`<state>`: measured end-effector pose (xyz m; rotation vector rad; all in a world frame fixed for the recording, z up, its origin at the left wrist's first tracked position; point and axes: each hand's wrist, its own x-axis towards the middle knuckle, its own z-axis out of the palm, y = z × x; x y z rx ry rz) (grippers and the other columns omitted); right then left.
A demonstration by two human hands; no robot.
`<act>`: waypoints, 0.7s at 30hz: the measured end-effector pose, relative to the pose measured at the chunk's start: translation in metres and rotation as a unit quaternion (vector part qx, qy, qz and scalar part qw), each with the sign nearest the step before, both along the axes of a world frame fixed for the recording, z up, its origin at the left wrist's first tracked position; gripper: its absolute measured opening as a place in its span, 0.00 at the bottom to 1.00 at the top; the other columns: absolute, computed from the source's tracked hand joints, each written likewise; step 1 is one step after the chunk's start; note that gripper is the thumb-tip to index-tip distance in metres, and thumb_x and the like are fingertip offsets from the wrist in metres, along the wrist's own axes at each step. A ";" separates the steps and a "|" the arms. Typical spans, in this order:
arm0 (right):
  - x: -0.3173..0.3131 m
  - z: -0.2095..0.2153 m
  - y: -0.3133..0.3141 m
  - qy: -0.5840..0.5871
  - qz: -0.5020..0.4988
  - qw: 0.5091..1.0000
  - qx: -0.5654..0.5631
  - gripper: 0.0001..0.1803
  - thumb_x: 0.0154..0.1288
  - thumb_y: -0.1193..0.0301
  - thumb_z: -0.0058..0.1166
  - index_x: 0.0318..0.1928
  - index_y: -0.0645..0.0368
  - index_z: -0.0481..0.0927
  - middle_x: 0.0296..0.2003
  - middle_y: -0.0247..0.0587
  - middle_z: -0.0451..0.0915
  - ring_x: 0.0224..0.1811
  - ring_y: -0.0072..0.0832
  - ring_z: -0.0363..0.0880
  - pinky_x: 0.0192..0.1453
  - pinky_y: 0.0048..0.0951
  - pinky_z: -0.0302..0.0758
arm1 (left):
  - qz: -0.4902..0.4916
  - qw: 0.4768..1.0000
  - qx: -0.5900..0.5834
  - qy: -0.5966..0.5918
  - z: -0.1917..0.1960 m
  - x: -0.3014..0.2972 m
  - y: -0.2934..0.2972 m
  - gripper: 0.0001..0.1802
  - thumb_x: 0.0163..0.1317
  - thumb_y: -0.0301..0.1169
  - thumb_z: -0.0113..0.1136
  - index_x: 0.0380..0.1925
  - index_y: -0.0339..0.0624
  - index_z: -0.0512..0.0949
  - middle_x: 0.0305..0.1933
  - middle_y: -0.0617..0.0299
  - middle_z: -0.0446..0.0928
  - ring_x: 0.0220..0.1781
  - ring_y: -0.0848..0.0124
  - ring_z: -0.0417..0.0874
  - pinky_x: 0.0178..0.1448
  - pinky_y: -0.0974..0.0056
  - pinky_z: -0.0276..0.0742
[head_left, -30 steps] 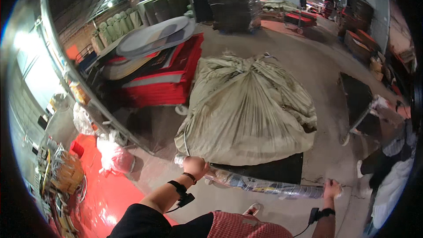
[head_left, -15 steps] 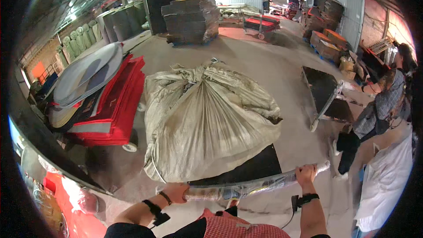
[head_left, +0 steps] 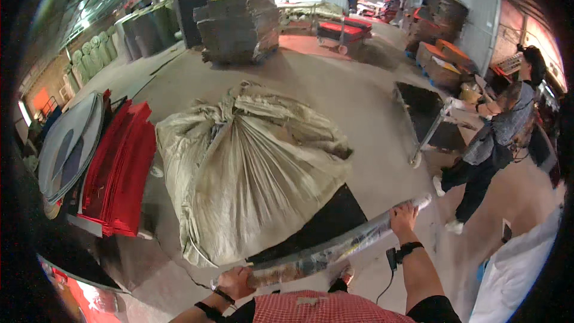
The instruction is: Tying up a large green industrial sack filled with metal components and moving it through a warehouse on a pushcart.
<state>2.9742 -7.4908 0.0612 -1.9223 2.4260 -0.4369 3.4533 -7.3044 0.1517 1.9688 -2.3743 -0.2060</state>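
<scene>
Both of my hands grip a long push bar (head_left: 326, 255) wrapped in clear plastic film. My left hand (head_left: 237, 282) is closed round its left end, and my right hand (head_left: 404, 219) round its right part. Just beyond the bar a big, bulging, pale woven sack (head_left: 257, 179), gathered and tied at the top, rests on a cart's black platform (head_left: 329, 221). The sack hides most of that platform and its wheels.
To the left are stacked red mats (head_left: 122, 173) and grey oval sheets (head_left: 72, 143). A person (head_left: 499, 125) at the right holds a black flat cart (head_left: 427, 113). Farther off stand a wrapped pallet stack (head_left: 236, 27) and a trolley with red pieces (head_left: 344, 31).
The view has shifted and tilted, with the bar now slanting up to the right. The mats sit farther left in view. The person at right has stepped, legs apart. Both hands keep hold.
</scene>
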 end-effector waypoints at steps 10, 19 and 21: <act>-0.006 0.016 -0.136 -0.012 0.075 0.997 0.027 0.22 0.63 0.55 0.32 0.40 0.52 0.78 0.49 0.35 0.71 0.61 0.38 0.52 0.66 0.48 0.34 | 0.054 0.999 0.002 0.004 0.007 -0.033 -0.077 0.29 0.33 0.45 0.65 0.37 0.44 0.71 0.33 0.56 0.72 0.38 0.56 0.75 0.37 0.55 0.72; -0.026 0.008 -0.276 -0.005 0.142 0.990 -0.011 0.20 0.62 0.57 0.36 0.34 0.55 0.79 0.45 0.39 0.72 0.59 0.39 0.55 0.65 0.47 0.38 | 0.141 0.990 0.012 0.002 0.016 -0.076 -0.148 0.18 0.40 0.42 0.58 0.30 0.44 0.73 0.30 0.55 0.73 0.37 0.57 0.76 0.40 0.56 0.73; -0.019 0.007 -0.299 -0.007 0.139 0.990 -0.023 0.20 0.62 0.57 0.35 0.31 0.55 0.80 0.43 0.40 0.73 0.59 0.39 0.55 0.65 0.47 0.39 | 0.164 0.985 0.048 0.011 0.005 -0.084 -0.166 0.18 0.40 0.42 0.58 0.30 0.44 0.73 0.30 0.54 0.74 0.37 0.57 0.76 0.40 0.56 0.73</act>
